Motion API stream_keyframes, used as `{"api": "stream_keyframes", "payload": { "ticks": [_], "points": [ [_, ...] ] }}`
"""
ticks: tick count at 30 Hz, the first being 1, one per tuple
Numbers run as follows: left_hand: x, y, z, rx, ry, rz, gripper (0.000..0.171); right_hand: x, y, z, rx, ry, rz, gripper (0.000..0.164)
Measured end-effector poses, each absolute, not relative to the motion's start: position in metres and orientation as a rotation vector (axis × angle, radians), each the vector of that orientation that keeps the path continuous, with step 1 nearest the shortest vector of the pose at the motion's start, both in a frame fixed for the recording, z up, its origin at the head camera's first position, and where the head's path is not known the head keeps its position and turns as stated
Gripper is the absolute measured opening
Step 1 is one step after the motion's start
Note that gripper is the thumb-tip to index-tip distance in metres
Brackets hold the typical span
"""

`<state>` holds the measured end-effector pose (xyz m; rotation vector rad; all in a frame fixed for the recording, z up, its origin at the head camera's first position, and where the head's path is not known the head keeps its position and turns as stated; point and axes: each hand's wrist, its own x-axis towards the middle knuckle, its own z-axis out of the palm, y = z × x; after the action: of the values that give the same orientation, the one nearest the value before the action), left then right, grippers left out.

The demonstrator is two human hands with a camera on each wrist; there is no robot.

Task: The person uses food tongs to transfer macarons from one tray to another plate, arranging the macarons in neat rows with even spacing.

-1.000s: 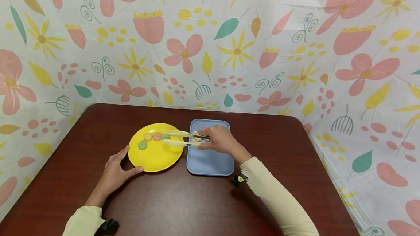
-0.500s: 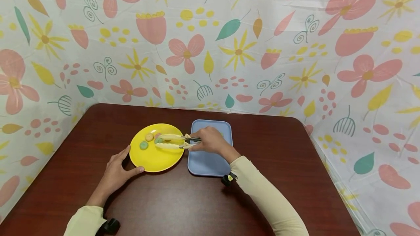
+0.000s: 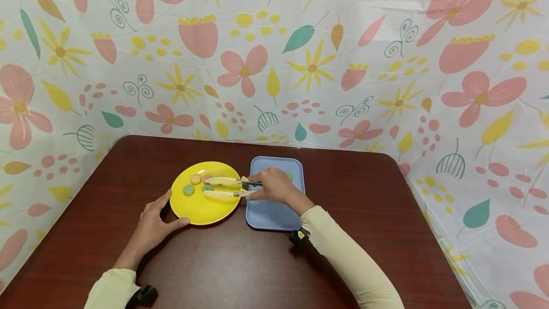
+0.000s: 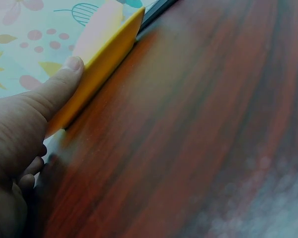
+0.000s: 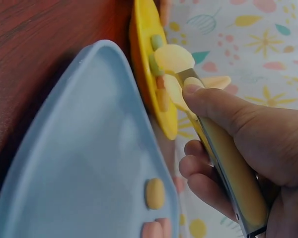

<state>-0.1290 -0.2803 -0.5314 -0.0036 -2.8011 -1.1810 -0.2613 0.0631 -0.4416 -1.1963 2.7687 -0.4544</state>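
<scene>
My left hand [image 3: 150, 225] holds the left rim of a round yellow plate [image 3: 206, 213]; the left wrist view shows its thumb on the rim. Metal tongs with cream tips [image 3: 220, 195] are gripped in my right hand [image 3: 274, 185]. Their tips stand spread above the plate, on either side of a green macaron [image 3: 208, 188] lying there. Another green macaron [image 3: 188, 190], a cream one [image 3: 196, 179] and a partly covered pink one [image 3: 207, 177] sit on the plate too. Under my right hand is a blue rectangular tray [image 3: 274, 216].
On the tray, the right wrist view shows a yellow macaron [image 5: 155, 193] and pink pieces [image 5: 156, 229]; a green piece [image 3: 289, 175] shows behind the hand. A dark wooden table [image 3: 223, 266] carries everything. Flower-patterned cloth [image 3: 274, 61] hangs behind it.
The tongs moved left over the plate with the green macaron between their tips. Their tips have since spread, and the macaron rests on the plate. My left hand stayed at the rim.
</scene>
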Motion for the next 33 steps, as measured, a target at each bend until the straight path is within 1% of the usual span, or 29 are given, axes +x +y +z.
{"api": "stream_keyframes", "payload": {
  "ticks": [8, 12, 17, 24, 33],
  "points": [
    [-0.129, -0.278, -0.530, 0.014, -2.819, -1.196, 0.115, -0.252, 0.094, -0.399, -1.192, 2.828, -0.470, 0.056],
    [-0.129, -0.278, -0.529, 0.008, -2.806, -1.205, 0.115, -0.248, 0.121, -0.377, -1.160, 2.891, -0.478, 0.057],
    [-0.129, -0.277, -0.529, 0.003, -2.807, -1.198, 0.115, -0.244, 0.158, -0.360, -1.052, 2.948, -0.465, 0.061],
    [-0.128, -0.279, -0.528, 0.014, -2.825, -1.192, 0.115, -0.243, 0.200, -0.354, -0.939, 2.986, -0.405, 0.060],
    [-0.129, -0.279, -0.527, -0.001, -2.824, -1.171, 0.114, -0.249, 0.229, -0.368, -0.868, 3.011, -0.337, 0.061]
  ]
}}
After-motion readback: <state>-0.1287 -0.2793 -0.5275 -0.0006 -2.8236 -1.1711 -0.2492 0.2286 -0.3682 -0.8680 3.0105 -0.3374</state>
